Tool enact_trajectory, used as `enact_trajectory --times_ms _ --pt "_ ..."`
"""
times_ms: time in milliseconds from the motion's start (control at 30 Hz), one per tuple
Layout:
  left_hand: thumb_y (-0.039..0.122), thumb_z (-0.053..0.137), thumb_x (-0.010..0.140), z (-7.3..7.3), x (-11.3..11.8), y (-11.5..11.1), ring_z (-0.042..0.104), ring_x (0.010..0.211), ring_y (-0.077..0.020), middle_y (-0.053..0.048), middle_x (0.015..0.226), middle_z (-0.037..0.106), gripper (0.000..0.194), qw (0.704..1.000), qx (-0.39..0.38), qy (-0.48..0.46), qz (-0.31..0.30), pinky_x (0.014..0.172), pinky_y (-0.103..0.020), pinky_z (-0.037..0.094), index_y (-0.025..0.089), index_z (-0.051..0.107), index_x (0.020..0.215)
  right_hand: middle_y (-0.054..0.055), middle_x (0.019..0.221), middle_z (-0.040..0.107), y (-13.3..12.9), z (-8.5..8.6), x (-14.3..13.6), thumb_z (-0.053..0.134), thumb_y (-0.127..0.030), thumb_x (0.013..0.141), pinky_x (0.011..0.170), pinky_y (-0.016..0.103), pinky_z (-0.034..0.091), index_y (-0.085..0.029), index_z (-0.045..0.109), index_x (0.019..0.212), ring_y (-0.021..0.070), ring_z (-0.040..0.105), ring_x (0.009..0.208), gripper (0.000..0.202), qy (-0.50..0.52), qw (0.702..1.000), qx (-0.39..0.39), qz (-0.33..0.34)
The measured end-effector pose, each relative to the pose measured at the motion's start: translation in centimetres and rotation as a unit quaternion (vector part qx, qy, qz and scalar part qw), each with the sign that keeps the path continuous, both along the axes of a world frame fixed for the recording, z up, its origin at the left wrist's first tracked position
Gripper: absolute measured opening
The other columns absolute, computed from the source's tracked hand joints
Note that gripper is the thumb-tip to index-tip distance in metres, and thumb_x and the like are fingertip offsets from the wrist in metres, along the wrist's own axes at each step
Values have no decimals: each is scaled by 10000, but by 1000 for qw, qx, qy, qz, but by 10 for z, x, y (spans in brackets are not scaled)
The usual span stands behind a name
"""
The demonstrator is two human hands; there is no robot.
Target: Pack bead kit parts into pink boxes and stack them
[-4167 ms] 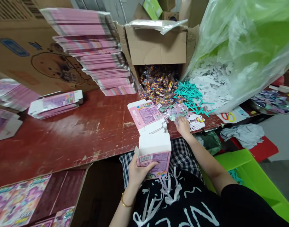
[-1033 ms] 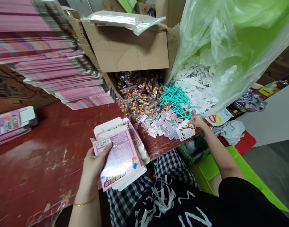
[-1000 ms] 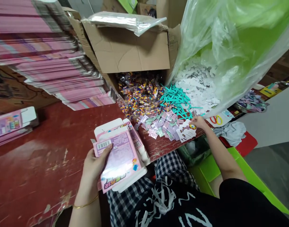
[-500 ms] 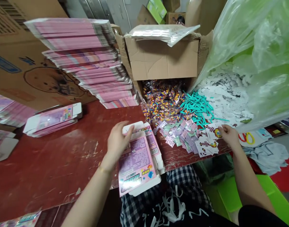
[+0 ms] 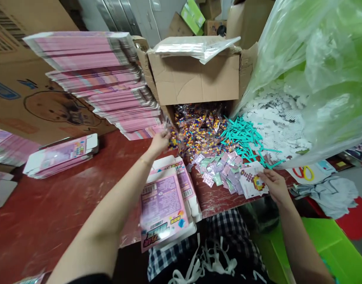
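Observation:
My left hand [image 5: 160,142] is closed on a clear bag of colored beads [image 5: 172,139], at the left edge of the bead bag pile [image 5: 201,128]. Pinched in my right hand [image 5: 273,182] is a white card with a pixel pattern [image 5: 254,182], over the front right of the small sachets [image 5: 222,169]. Flattened pink and purple boxes [image 5: 164,201] lie at the table's front edge, below my left forearm. Teal sticks [image 5: 242,136] are heaped behind the sachets.
Stacked pink boxes [image 5: 109,85] rise at the back left, beside an open carton [image 5: 195,79]. More boxes [image 5: 60,154] lie on the red table [image 5: 80,197]. White perforated pieces [image 5: 275,122] spill from a plastic bag [image 5: 325,75]; scissors [image 5: 308,173] lie at the right.
My left hand has moved from the flattened boxes up to the bead bags and closed on one. My right hand has shifted left and nearer with the card. The view has shifted slightly.

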State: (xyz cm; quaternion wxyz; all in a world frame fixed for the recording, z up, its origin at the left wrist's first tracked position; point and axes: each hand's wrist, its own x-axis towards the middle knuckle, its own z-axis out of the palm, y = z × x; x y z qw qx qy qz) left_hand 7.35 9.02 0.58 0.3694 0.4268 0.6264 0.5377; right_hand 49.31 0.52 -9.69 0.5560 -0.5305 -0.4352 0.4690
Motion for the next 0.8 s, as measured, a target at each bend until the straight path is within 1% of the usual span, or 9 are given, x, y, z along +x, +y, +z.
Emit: enact_trajectory --times_ms 67,167,233,333,467,533,600,700,800 --pt "278 768 782 5 12 -39 583 646 -160 -16 645 665 147 996 -11 55 -75 676 -252 505 143 715 762 63 831 721 -7 23 -37 874 -538 594 665 366 582 -220 707 720 214 677 742 380 40 993 24 108" --pt "328 749 799 4 53 -108 532 589 -136 4 629 632 177 962 22 139 -233 625 -221 471 168 713 733 60 1104 690 -17 58 -98 841 -436 713 886 413 550 -243 719 729 237 645 1062 228 99 950 102 276" --pt "314 777 767 -1 86 -151 600 671 -161 -7 736 684 149 969 50 83 -229 669 -233 503 182 717 800 56 1021 694 -24 70 -128 837 -454 710 846 396 554 -239 725 751 222 660 970 246 129 936 94 314" --pt "229 857 663 -20 128 -196 677 871 -207 -33 999 734 379 983 54 -108 -139 778 -275 563 218 685 1001 22 789 678 -37 69 -144 822 -503 698 679 329 537 -225 710 775 171 623 711 309 140 961 69 228" --pt "245 916 576 -56 160 -214 697 748 -207 -48 873 752 409 943 -82 -262 -191 692 -317 598 176 696 913 -7 687 644 -58 58 -124 819 -507 696 592 272 485 -215 666 752 136 557 613 334 114 980 61 151" --pt "234 937 523 -73 167 -214 711 768 -222 -56 853 766 400 938 -103 -261 -203 741 -336 602 161 719 851 -2 714 654 -69 56 -105 830 -504 684 611 272 497 -216 658 728 140 577 637 339 124 976 52 172" --pt "204 950 463 -88 171 -212 722 794 -235 -60 851 778 416 941 -107 -253 -195 803 -344 597 159 734 815 24 829 686 -79 53 -86 844 -479 673 685 293 529 -210 675 708 165 630 744 320 116 962 42 242" --pt "263 943 447 -104 178 -210 708 665 -233 -49 717 759 378 936 -136 -259 -197 721 -359 598 148 720 729 48 854 697 -91 43 -68 862 -463 637 698 307 534 -183 720 715 185 653 777 323 53 934 -6 354" --pt "304 912 507 -111 185 -212 720 736 -244 -66 788 777 366 934 -140 -261 -199 782 -374 589 143 735 784 27 708 674 -96 30 -67 864 -515 597 606 275 494 -163 707 709 146 607 620 402 24 951 -50 304"
